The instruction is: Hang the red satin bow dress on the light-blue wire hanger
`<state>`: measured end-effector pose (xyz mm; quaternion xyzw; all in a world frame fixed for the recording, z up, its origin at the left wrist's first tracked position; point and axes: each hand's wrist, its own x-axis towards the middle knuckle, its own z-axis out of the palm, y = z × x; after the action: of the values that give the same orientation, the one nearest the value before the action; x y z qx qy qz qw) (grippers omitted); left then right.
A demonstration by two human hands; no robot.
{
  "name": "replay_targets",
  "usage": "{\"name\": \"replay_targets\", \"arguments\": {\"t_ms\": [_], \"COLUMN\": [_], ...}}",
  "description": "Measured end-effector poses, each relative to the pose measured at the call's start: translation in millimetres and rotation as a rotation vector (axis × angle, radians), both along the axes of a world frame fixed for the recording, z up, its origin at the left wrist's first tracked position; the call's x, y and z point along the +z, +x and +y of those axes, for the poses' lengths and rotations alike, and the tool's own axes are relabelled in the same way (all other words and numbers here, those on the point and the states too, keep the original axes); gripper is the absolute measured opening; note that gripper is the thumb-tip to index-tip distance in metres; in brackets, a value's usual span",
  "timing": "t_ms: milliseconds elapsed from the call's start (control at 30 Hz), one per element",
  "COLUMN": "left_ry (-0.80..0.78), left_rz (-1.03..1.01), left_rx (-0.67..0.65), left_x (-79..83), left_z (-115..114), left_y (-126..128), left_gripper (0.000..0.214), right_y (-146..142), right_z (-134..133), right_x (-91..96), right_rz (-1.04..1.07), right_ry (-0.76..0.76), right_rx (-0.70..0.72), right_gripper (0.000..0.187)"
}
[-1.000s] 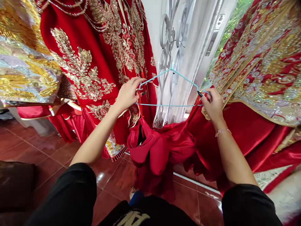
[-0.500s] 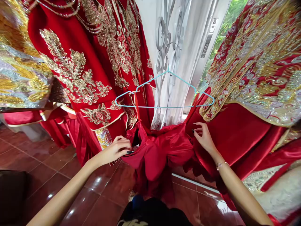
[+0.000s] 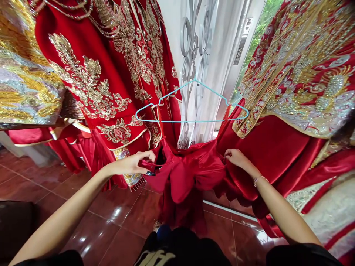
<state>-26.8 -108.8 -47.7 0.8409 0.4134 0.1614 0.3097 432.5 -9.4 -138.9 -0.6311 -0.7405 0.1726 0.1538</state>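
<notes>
A red satin dress point(image 3: 181, 177) hangs by its thin straps from a light blue hanger point(image 3: 177, 121), whose hook is caught on a grey scrolled metal grille point(image 3: 186, 74). My left hand point(image 3: 138, 162) pinches the dress's upper edge on the left, fingers and thumb closed on the fabric, and the bodice gapes dark beside it. On the other side, my right hand point(image 3: 234, 157) has its fingers drawn together at the dress's right side edge, just below the strap. Its fingertips are partly hidden, but they appear to grip the cloth.
A red jacket with gold embroidery point(image 3: 111, 74) hangs close on the left, beside a gold and silver beaded garment point(image 3: 24, 85). To the right hangs a heavily beaded red garment point(image 3: 299, 81). White curtains point(image 3: 219, 55) and a window frame point(image 3: 244, 40) stand behind. Below is a glossy red tiled floor point(image 3: 111, 229).
My left hand has risen and closed on the dress's edge, pulling it outward. My right hand's fingers have gone from spread to closed at the right side.
</notes>
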Motion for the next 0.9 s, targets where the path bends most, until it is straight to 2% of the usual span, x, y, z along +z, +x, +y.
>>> {"name": "replay_targets", "arguments": {"t_ms": [100,200,333,433,467,500,567,633,667,767,900], "left_ry": [0.043,0.179,0.484,0.580,0.534,0.425,0.108,-0.171,-0.254,-0.359,-0.610], "left_rz": [-0.003,0.013,-0.094,-0.183,-0.222,-0.298,-0.517,-0.721,-0.782,-0.850,-0.836], "left_rx": [0.028,0.126,0.443,0.715,0.791,0.852,0.906,0.888,0.870,0.820,0.694], "left_x": [3.8,0.4,-13.0,-19.5,-20.3,-20.7,-21.2,-22.4,-23.5,-28.7,-35.0], "left_z": [-1.9,0.9,9.4,18.4,22.3,26.5,35.6,43.7,46.8,50.2,46.2], "left_y": [-4.6,-7.2,-5.9,-9.7,-12.1,-14.5,-18.3,-19.5,-19.3,-17.9,-21.8], "left_gripper": [0.031,0.039,0.052,0.035,0.026,0.022,0.031,0.040,0.040,0.034,0.035], "right_y": [1.7,-4.6,-14.2,-11.9,-9.6,-7.2,-3.4,-3.2,-4.5,-11.8,-15.2], "right_z": [-0.6,-2.0,-3.9,-5.8,-6.9,-8.2,-11.7,-16.4,-18.9,-24.9,-22.7], "right_x": [7.7,5.5,-0.5,9.5,15.8,22.8,36.3,45.8,48.3,49.3,53.3], "right_rz": [-0.058,-0.096,-0.159,-0.203,-0.214,-0.222,-0.236,-0.247,-0.252,-0.240,-0.100], "right_ry": [0.015,-0.014,-0.043,0.010,0.032,0.052,0.079,0.086,0.083,0.064,-0.006], "right_rx": [-0.015,0.011,-0.009,-0.079,-0.099,-0.115,-0.133,-0.136,-0.136,-0.143,-0.138], "right_gripper": [0.024,0.029,0.021,0.024,0.026,0.028,0.029,0.028,0.025,0.011,0.021]}}
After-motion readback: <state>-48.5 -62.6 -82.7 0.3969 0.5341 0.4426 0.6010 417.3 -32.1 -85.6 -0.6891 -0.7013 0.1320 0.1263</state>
